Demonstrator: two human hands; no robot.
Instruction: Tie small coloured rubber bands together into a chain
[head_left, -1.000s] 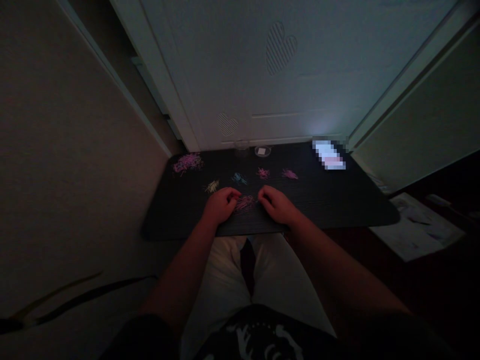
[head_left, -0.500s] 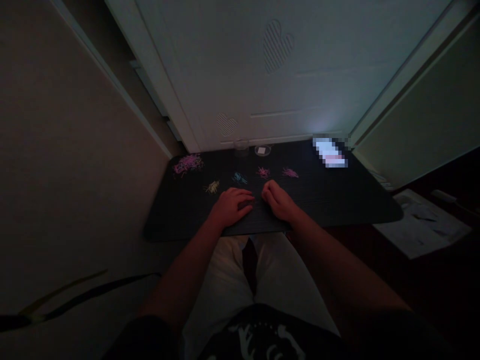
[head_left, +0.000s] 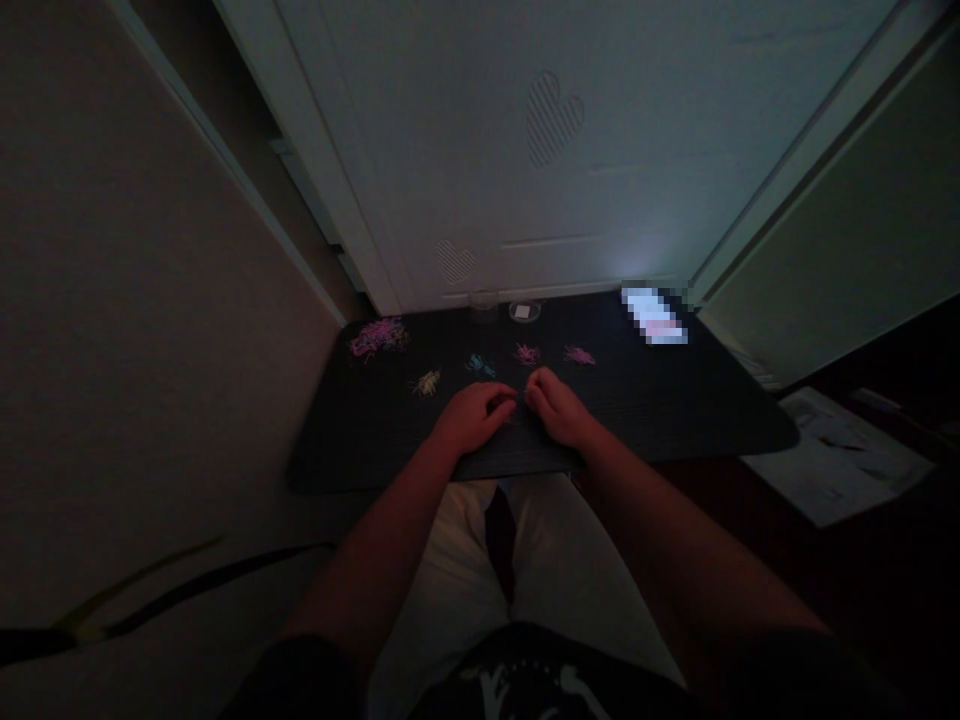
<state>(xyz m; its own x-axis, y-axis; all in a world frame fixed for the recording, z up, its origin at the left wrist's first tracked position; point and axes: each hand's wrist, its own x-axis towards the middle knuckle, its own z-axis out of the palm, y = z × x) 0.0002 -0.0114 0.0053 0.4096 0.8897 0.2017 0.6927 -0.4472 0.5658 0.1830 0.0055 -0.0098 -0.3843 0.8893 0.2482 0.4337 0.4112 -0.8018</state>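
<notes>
My left hand (head_left: pixel 474 415) rests low over the dark tabletop, its fingers curved and the thumb tip drawn in close to the fingertips. Just beside it, my right hand (head_left: pixel 556 405) is closed, thumb against curled fingers. Whatever either hand pinches is too small and dark to make out. Beyond my hands lie small piles of thin strips: a yellow pile (head_left: pixel 427 383), a blue pile (head_left: pixel 480 365), a pink pile (head_left: pixel 526 354) and another pink pile (head_left: pixel 579 355). A larger mixed pink and purple pile (head_left: pixel 379 338) sits at the far left.
A clear round container (head_left: pixel 484 305) and a shallow clear dish (head_left: pixel 534 312) with a white square stand at the back of the black table (head_left: pixel 660 420). A lit, blurred-out screen (head_left: pixel 654 316) lies back right. Behind rises a white panel (head_left: pixel 465 150); papers (head_left: pixel 840 470) lie lower right.
My left hand has moved right, toward my right hand, and its thumb has come closer to its fingertips. My right hand stays closed in nearly the same place. The view has shifted slightly.
</notes>
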